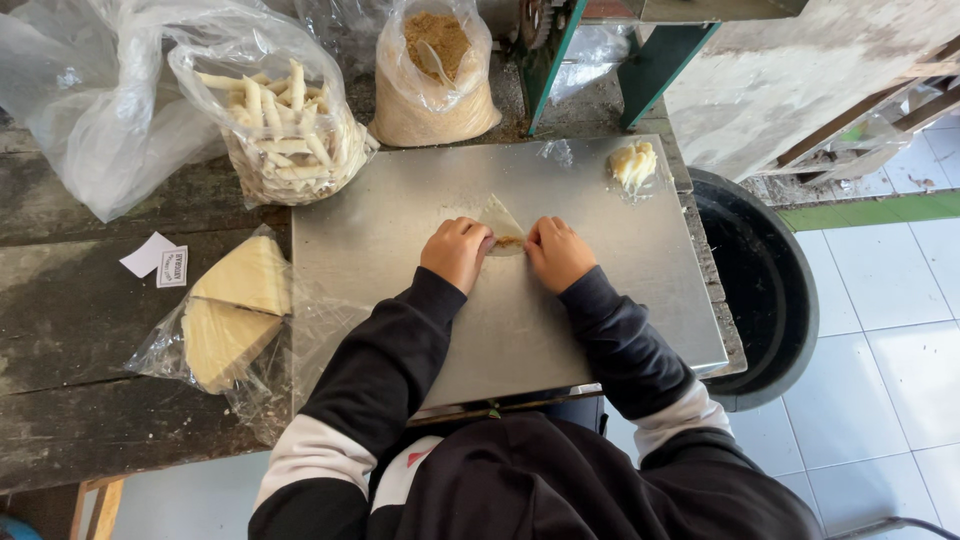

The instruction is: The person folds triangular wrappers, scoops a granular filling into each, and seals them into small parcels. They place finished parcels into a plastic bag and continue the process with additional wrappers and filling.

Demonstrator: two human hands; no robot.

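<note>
Head view: wrapper [500, 222] between both hands' fingers [484, 240].

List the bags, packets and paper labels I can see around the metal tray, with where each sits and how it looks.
Clear bag of pale rolled sticks: behind the tray's left corner, open.
Clear bag of brown crumbs: behind the tray, upright.
Clear packet of cream triangular sheets: left of the tray, flat.
Two small white paper labels: on the dark table, far left.
</note>
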